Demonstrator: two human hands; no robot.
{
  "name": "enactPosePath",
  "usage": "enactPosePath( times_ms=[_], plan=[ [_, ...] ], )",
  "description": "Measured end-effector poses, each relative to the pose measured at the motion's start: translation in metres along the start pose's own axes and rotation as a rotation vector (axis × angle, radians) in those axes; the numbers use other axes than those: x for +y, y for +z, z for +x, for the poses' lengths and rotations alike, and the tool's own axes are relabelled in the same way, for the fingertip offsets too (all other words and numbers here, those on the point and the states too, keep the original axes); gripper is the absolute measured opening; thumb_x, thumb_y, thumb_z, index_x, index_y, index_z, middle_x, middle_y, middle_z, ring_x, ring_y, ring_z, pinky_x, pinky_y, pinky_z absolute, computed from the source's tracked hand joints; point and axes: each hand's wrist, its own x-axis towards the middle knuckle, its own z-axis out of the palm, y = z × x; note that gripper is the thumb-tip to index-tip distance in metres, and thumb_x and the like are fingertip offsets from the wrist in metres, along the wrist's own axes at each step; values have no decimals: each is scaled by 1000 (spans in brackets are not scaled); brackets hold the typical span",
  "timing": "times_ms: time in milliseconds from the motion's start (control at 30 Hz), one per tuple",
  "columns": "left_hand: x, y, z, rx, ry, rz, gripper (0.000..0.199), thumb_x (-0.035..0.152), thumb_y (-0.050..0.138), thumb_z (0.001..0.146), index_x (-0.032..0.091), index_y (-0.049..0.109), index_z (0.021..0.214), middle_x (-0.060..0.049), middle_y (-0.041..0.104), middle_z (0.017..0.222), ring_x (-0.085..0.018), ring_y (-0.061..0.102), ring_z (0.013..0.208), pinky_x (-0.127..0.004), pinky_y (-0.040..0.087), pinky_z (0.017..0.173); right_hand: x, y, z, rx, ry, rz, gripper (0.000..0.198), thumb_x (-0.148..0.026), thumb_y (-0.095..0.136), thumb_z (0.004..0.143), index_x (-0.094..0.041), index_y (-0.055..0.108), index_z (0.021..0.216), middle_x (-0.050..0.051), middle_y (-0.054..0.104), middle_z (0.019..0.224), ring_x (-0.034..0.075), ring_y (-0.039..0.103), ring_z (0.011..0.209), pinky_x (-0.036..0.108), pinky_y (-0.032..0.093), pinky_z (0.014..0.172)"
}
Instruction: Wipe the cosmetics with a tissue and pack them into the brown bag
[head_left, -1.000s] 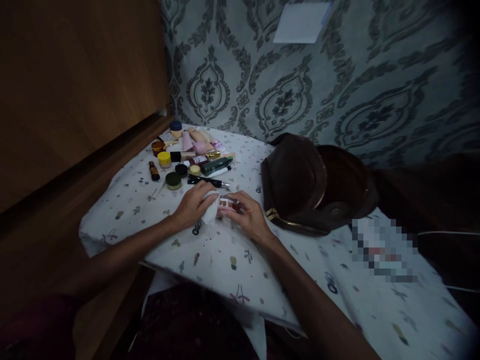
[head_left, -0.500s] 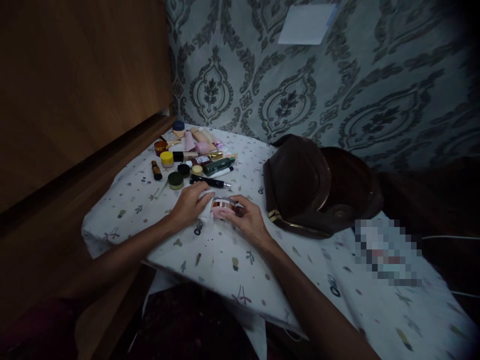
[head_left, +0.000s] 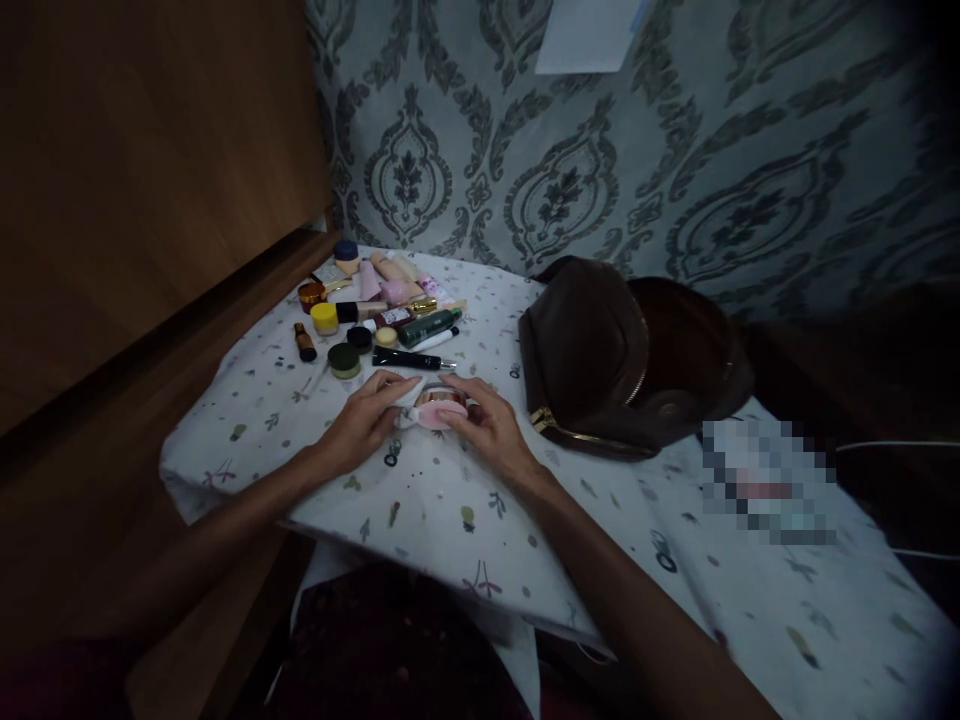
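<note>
A round cosmetic jar (head_left: 441, 412), pink on its near face with a copper-coloured band, is tilted toward me just above the patterned cloth. My right hand (head_left: 491, 425) grips it, thumb on the pink face and fingers over the far side. Pinched in my left hand (head_left: 367, 418) is a white wipe (head_left: 408, 408), pressed against the jar's left side. Just beyond my hands lies a black tube (head_left: 409, 360) with a silvery tip, beside a dark green-lidded jar (head_left: 344, 360).
Cosmetics crowd the back left of the table, among them a yellow-lidded jar (head_left: 325, 319) and a green tube (head_left: 430, 327). A brown leather bag (head_left: 592, 360) stands open on the right. A wooden cabinet (head_left: 150, 150) borders the left side.
The jar has tipped so that more of its pink face shows. My right fingers have shifted over its far side, and the whole view has moved slightly.
</note>
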Motion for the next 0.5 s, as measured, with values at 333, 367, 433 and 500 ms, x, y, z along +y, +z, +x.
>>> enactPosePath(
  times_ms=[333, 367, 433, 500],
  plan=[
    [-2, 4, 7, -16, 105, -40, 48, -1, 43, 87, 23, 61, 124, -8, 65, 118, -19, 62, 113, -36, 51, 97, 5, -10, 5, -11, -85, -126, 50, -47, 59, 94, -29, 55, 141, 9, 61, 118, 25, 60, 108, 43, 50, 96],
    [-3, 5, 6, -27, 98, -37, 48, -2, 43, 85, 22, 61, 122, -8, 65, 117, -19, 62, 112, -36, 51, 97, 6, -10, 5, 4, -90, -141, 51, -47, 61, 93, -28, 56, 141, 9, 60, 119, 25, 59, 109, 43, 50, 97],
    [-3, 7, 6, -45, 90, -28, 48, -4, 42, 83, 22, 62, 119, -7, 65, 115, -19, 63, 111, -35, 51, 96, 7, -12, 6, 37, -89, -183, 53, -47, 65, 90, -27, 58, 138, 9, 57, 119, 26, 57, 112, 44, 49, 97],
    [-1, 10, 6, -65, 100, -24, 48, -4, 41, 83, 22, 61, 118, -7, 65, 115, -19, 62, 110, -35, 52, 96, 7, -14, 5, 65, -68, -232, 52, -46, 65, 89, -23, 60, 136, 11, 55, 118, 28, 55, 113, 45, 49, 96]
  ],
)
